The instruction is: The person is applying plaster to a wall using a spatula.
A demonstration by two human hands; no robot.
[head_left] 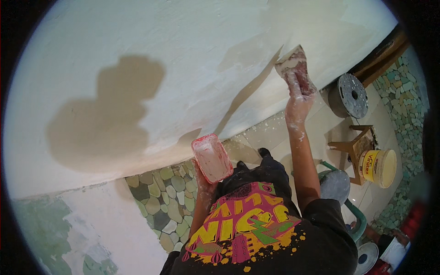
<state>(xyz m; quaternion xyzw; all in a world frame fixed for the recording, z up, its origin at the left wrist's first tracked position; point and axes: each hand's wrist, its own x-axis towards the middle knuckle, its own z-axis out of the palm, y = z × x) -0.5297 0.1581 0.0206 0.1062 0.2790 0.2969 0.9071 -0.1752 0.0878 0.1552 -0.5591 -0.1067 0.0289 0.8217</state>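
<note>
My right hand [301, 101], smeared with white, is closed around a putty knife [292, 60] with a broad, putty-coated blade. It is raised at the pale wall [192, 59]; whether the blade touches the surface I cannot tell. Damp-looking darker patches show on the wall near the knife. Lower and nearer my body, my left hand [205, 184] grips a red rectangular plastic tub [212, 159] from below and its side. White putty coats the tub's inside and streaks its rim. Part of my left hand's fingers is hidden behind the tub.
A grey round drum [349, 96] stands by the wall's foot at right. Nearer are a wooden stool [355, 145], a yellow-and-white bucket [378, 168] and a grey-topped seat with green tubing [334, 185]. Another person's arm [399, 237] shows at lower right. Stone-patterned flooring [167, 197] lies left.
</note>
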